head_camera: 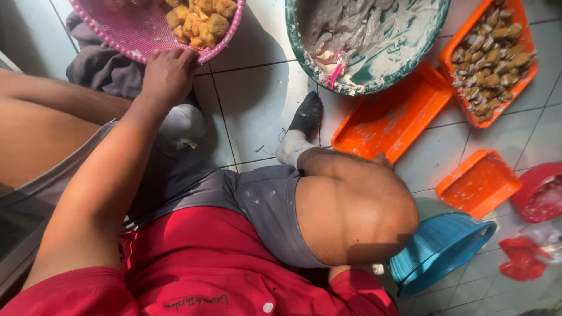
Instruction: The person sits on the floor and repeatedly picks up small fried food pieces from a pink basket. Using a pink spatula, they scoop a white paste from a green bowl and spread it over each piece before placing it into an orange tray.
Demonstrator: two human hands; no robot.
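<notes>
My left hand (170,73) reaches forward and grips the near rim of a pink plastic basket (134,32) at the top left. The basket holds several golden fried cubes (202,17). My right hand is almost wholly hidden behind my bent knee (351,205). Only a small brown tip (383,159) shows at the edge of an empty, flour-smeared orange tray (392,117), so its state is unclear. I sit on a white tiled floor in a red shirt and grey shorts.
A teal basin (421,44) of pale batter with a pink tool (335,70) sits at top centre. Right of it is an orange tray (524,35) of several brown pieces. A small orange tray (477,182), blue basket (439,246), red bowl (538,193) and red bag (521,257) lie right.
</notes>
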